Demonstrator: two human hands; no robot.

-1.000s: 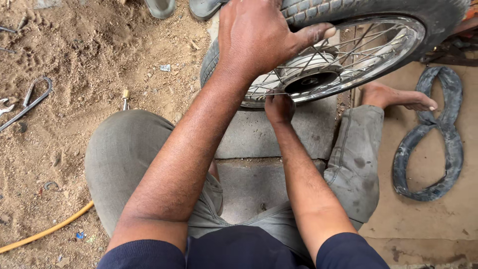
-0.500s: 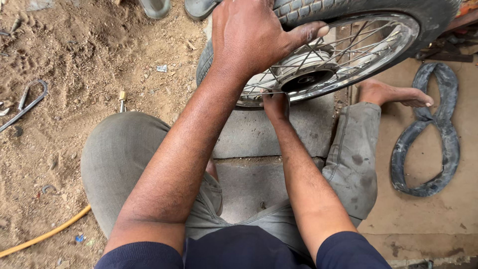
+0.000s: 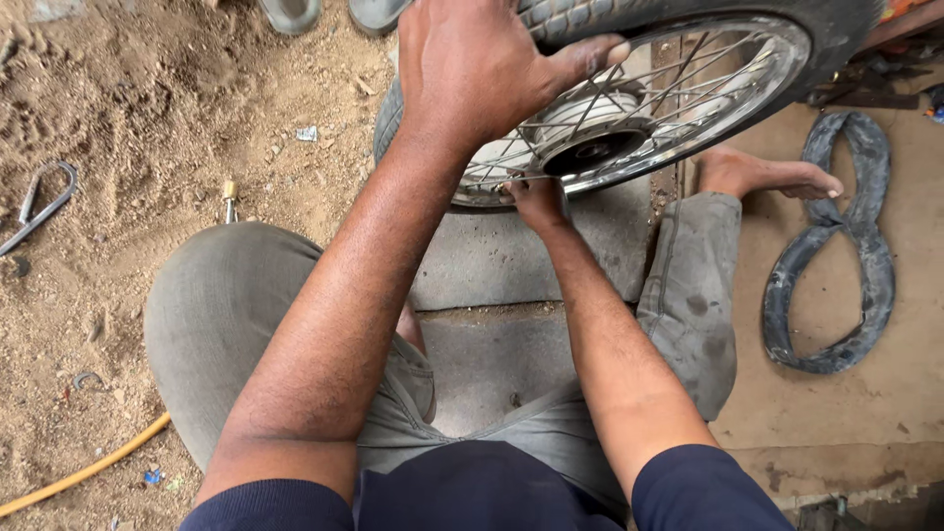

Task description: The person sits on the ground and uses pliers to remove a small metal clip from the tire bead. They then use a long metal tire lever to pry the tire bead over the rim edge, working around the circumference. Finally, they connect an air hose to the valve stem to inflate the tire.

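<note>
I see one head view, looking down at my lap and both arms. My left hand [image 3: 482,69] lies spread over the top of the spoked wheel [image 3: 629,108], palm on the black tyre [image 3: 590,20], thumb stretched out to the right across the tread toward the rim; it grips the tyre, fingers wrapped over the far side and out of sight. My right hand [image 3: 536,197] sits lower, at the near edge of the chrome rim [image 3: 688,128], fingers curled in tight and pinched at the rim edge just below the hub [image 3: 595,152]. I cannot tell whether it holds anything small; the fingertips are hidden against the metal.

The wheel lies tilted, resting over a grey concrete slab [image 3: 511,261] between my knees, hub facing up toward the camera, spokes clearly showing. It fills the top centre to top right of the view.

I sit on the ground, grey trousers [image 3: 226,315], right leg bent out with the bare foot [image 3: 767,177] resting on a brown board [image 3: 826,393]. On that board, right of the foot, a black inner tube [image 3: 846,256] lies twisted in a figure-eight, well apart from the wheel. Left is sandy dirt with a bent metal tool [image 3: 44,202], a small tool with a yellow tip [image 3: 229,197] near my left knee, and a yellow hose [image 3: 88,467] at bottom left. Two shoes [image 3: 324,12] of another person show at the top edge.
</note>
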